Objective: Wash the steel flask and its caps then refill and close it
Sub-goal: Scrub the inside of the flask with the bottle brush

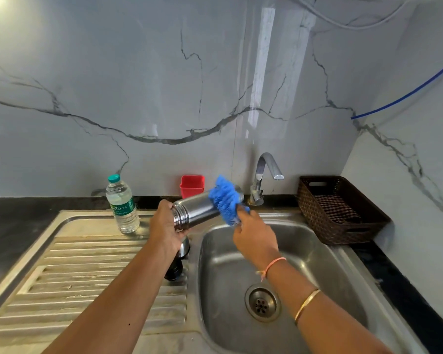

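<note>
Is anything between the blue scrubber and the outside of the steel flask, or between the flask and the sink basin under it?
Nothing visible. The right hand presses the blue bristly scrubber directly on the cylindrical steel flask, which the left hand holds tilted over the steel sink basin. The basin shows only its drain.

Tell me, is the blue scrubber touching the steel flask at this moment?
Touching. The head view shows the blue scrubber, held in the right hand, pressed over the flask near its base, no gap visible, while the left hand grips the mouth end.
</note>
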Motion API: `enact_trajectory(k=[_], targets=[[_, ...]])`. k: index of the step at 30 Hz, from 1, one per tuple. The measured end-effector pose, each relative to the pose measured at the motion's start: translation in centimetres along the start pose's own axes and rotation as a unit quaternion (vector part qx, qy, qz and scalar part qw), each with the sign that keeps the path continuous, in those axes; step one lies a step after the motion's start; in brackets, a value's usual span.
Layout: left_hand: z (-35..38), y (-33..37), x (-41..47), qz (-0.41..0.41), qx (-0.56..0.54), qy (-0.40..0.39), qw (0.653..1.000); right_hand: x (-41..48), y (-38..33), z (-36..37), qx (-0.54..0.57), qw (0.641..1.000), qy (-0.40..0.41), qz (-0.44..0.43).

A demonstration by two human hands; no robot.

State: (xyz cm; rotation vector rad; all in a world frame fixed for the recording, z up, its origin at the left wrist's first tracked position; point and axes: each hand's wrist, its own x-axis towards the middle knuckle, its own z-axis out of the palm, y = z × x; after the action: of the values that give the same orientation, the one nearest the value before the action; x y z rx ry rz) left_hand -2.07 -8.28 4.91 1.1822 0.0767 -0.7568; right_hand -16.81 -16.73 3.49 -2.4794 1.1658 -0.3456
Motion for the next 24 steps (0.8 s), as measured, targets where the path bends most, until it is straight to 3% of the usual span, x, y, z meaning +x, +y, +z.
enact_trajectory(k=[5, 11, 17, 22, 24], targets=[[-0.8, -0.6, 0.5, -0.014, -0.008, -0.013, 1.000, -2.8, -3.0, 2.1, -0.034, 0.989, -0.014, -0.143], [-1.0, -0.3, 0.5, -0.014, 0.019, -0.035, 0.999, 1.6, 1.6, 0.2, 0.018, 1.000, 0.013, 0.013], [-1.2, -0.6, 0.5, -0.010, 0.058, -0.086, 0.995, -1.6, -1.7, 1.8, 0.008, 0.993, 0.005, -0.121], [-2.0, -0.1, 0.8, 0.034, 0.041, -0.091, 0.994, 1.8, 2.9, 0.5, 0.078, 0.996, 0.044, 0.007], [-1.7, -0.2, 0.8, 0.056, 0.047, -0.075, 0.994, 1.8, 2.4, 0.2, 0.063, 0.997, 0.039, 0.001]])
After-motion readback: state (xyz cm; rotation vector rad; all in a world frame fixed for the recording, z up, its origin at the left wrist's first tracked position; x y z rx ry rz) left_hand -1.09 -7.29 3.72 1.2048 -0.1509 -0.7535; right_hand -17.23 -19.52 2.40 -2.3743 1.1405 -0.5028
